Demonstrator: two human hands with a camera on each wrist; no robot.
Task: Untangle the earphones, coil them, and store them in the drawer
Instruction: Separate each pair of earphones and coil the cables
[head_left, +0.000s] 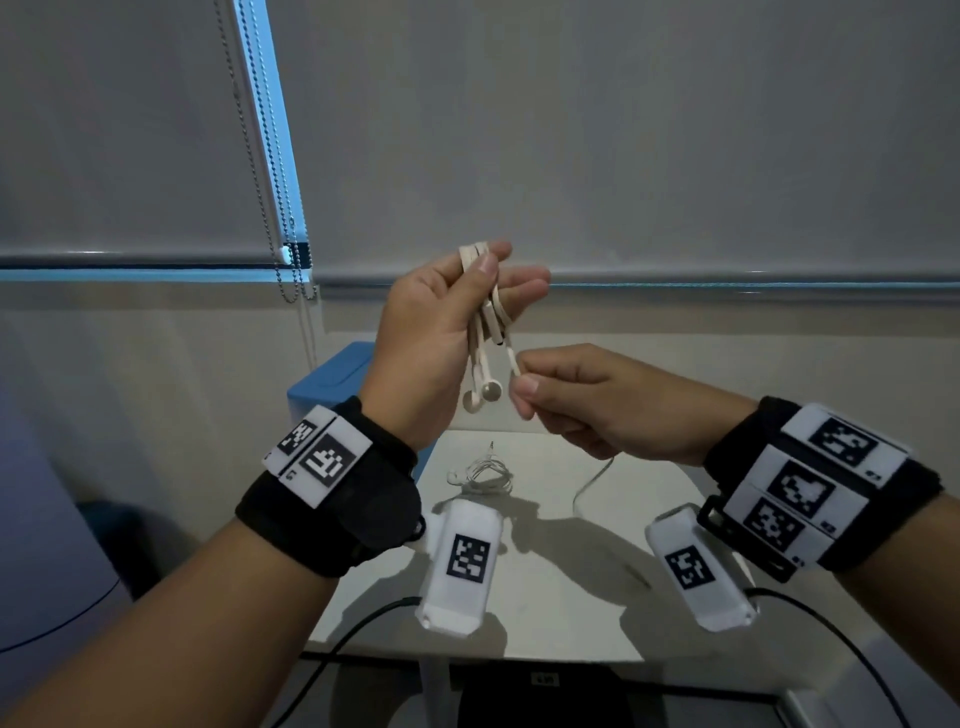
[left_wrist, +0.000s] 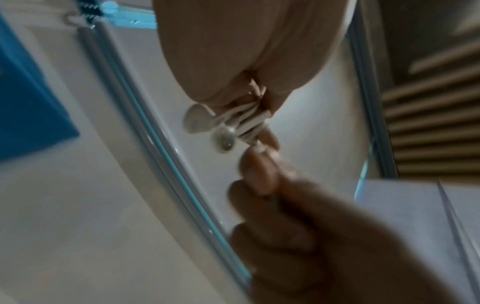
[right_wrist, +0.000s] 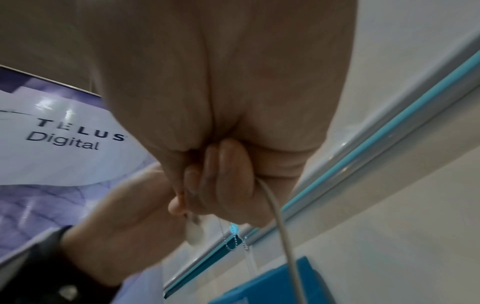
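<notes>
The cream-white wired earphones (head_left: 485, 322) are held up in the air above the small white table (head_left: 550, 582), their thin cord wound in loops around the fingers of the left hand (head_left: 431, 332), the thumb pressing on them. The right hand (head_left: 587, 400) pinches the free cord end. The cord looks light, soft and springy (loops may slip off); hold it at the bundle middle. A second, tangled white earphone set (head_left: 483, 475) seems to lie on the table.

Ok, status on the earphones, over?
Left hand grips the coiled earphones, buds hanging. Right hand pinches the loose cable end. Second tangled set on the table. Drawer not in view.
</notes>
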